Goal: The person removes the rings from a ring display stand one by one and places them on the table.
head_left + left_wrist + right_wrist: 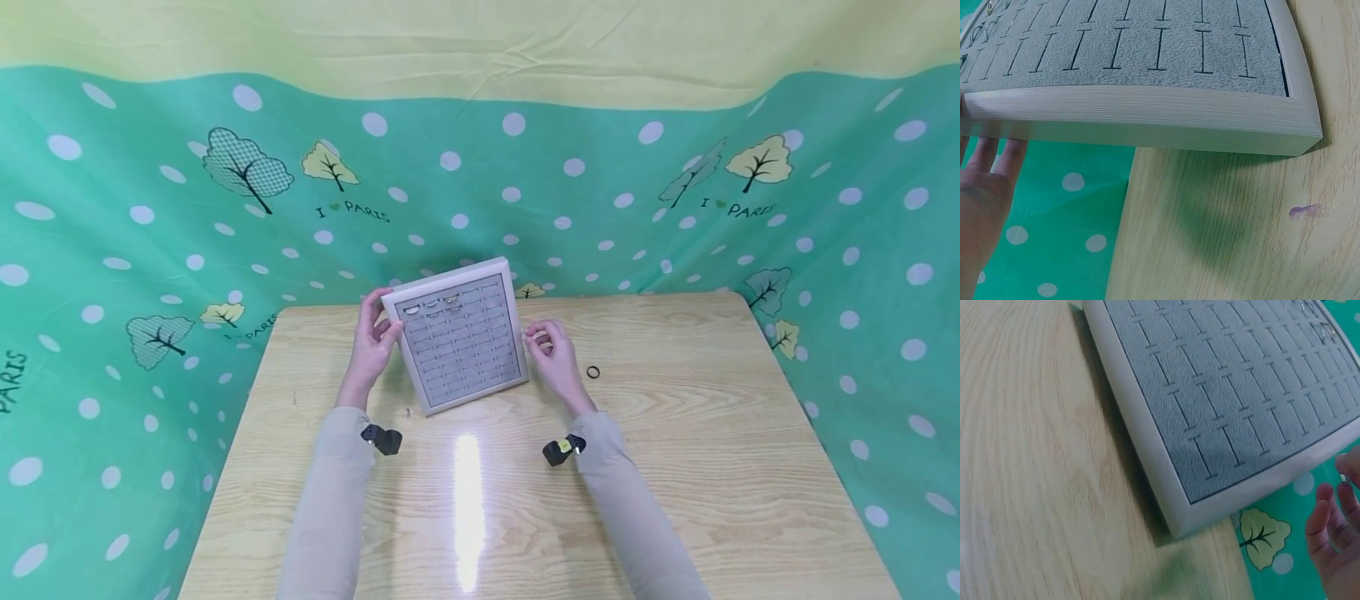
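Observation:
In the head view a ring display tray [465, 340], pale-framed with a grey slotted pad, leans with its far side raised. Several rings [432, 307] sit in slots near its upper left corner. My left hand [369, 346] grips the tray's left edge, thumb at the front and fingers [1010, 159] passing behind the frame. Just off the right edge, my right hand [552, 354] has its fingers curled. Between thumb and finger it pinches a small silvery ring [1344, 479], mostly hidden by the fingertips.
A black ring [593, 372] lies on the wooden table [697, 433] to the right of my right hand. A small purplish mark [1305, 212] shows on the table near the tray. Behind the table hangs a green dotted cloth [465, 183].

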`<state>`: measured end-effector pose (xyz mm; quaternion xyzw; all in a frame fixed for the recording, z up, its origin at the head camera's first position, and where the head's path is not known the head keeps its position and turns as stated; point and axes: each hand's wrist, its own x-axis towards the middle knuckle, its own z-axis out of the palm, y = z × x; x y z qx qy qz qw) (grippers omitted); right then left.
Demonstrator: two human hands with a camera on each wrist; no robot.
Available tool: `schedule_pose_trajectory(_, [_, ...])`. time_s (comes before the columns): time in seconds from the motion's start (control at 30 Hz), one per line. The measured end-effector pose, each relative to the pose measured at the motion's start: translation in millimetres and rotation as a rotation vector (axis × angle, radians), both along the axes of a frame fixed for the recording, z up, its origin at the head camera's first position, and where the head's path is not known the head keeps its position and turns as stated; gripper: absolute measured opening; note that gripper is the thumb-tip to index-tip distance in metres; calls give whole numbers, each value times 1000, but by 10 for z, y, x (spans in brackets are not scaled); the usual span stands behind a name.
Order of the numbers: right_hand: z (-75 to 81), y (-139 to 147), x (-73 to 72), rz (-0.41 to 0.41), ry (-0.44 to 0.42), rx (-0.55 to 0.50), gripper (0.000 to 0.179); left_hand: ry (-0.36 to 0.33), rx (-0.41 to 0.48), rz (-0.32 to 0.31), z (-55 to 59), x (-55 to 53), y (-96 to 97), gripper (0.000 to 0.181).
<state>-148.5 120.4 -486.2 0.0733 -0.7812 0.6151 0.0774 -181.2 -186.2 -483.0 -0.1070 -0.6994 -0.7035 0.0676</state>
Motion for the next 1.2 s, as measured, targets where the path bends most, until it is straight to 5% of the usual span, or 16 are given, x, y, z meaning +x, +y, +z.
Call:
schedule_pose_trajectory(0.4, [-89, 231, 92, -79, -2, 61, 11, -13, -4, 4, -4, 3, -7, 61])
schedule_pose_trajectory(0.73, [-638, 612, 40, -147, -39, 112, 9, -24, 38, -27, 4, -3, -25, 59])
schedule_pose_trajectory(1.2, [-884, 999, 193, -207, -90, 159, 9, -93, 33, -76, 70, -3, -80, 57])
